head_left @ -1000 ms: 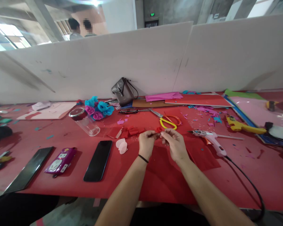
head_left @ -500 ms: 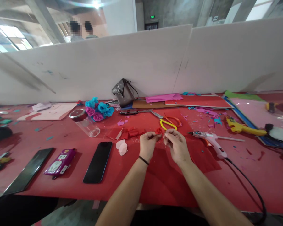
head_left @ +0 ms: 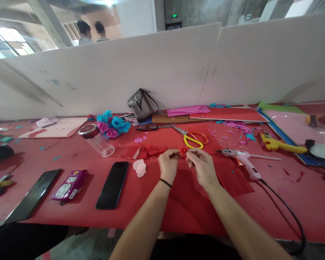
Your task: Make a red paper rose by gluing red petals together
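Between my fingertips is a small red crepe paper flower (head_left: 183, 151). My left hand (head_left: 169, 164) pinches it from the left, and a dark band circles that wrist. From the other side my right hand (head_left: 203, 167) grips its edge with thumb and forefinger. Red crepe paper pieces (head_left: 151, 151) lie just left of my hands, with pale pink paper petals (head_left: 140, 168) below them. Behind my right hand rest yellow-handled scissors (head_left: 193, 141). A pink-white hot glue gun (head_left: 245, 161) lies to the right, its nozzle toward my hand, beside a red crepe sheet (head_left: 234, 180).
Blue and pink paper flowers (head_left: 112, 124) sit near a tipped clear jar (head_left: 104, 145). Left of me lie a black phone (head_left: 112, 186), a purple power strip (head_left: 69, 186) and a dark tablet-like slab (head_left: 35, 195). A yellow glue gun (head_left: 281, 145) and a grey purse (head_left: 141, 105) are farther off.
My fingers have shifted slightly around the red flower, which shows more clearly between them. The view has tilted a little; the things on the table stay put.
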`<action>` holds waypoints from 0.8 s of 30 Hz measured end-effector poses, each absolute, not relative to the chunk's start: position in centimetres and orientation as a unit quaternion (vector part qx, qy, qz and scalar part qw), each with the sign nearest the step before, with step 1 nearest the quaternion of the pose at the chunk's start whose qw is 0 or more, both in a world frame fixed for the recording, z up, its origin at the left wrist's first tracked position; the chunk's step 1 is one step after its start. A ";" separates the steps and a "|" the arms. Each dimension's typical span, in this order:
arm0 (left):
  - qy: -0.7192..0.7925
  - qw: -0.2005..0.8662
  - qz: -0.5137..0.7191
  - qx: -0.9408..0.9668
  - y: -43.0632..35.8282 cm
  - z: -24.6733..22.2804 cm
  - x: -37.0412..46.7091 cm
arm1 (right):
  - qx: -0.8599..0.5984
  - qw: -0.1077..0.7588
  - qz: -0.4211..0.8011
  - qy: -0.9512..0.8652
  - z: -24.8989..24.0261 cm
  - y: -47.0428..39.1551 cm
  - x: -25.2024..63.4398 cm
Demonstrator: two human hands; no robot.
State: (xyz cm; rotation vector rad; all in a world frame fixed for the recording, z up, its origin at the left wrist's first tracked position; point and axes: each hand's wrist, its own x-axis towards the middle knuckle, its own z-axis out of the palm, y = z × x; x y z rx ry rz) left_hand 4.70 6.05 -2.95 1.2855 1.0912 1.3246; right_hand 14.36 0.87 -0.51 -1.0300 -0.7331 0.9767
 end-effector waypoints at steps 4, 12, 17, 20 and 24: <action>0.452 0.485 0.547 0.511 6.2 -3.0 4.7 | -0.456 0.693 0.457 -0.322 -0.4 0.8 13.9; 0.440 0.522 0.560 0.470 5.9 -2.6 5.0 | -0.459 0.696 0.460 -0.306 -0.4 0.6 13.2; 0.431 0.528 0.559 0.473 5.8 -2.6 5.2 | -0.474 0.696 0.441 -0.311 -0.4 0.5 13.4; 0.426 0.519 0.558 0.487 5.7 -2.7 5.1 | -0.481 0.696 0.433 -0.310 -0.5 0.7 13.4; 0.433 0.485 0.554 0.520 5.7 -2.4 4.9 | -0.466 0.716 0.431 -0.292 -0.5 0.8 13.5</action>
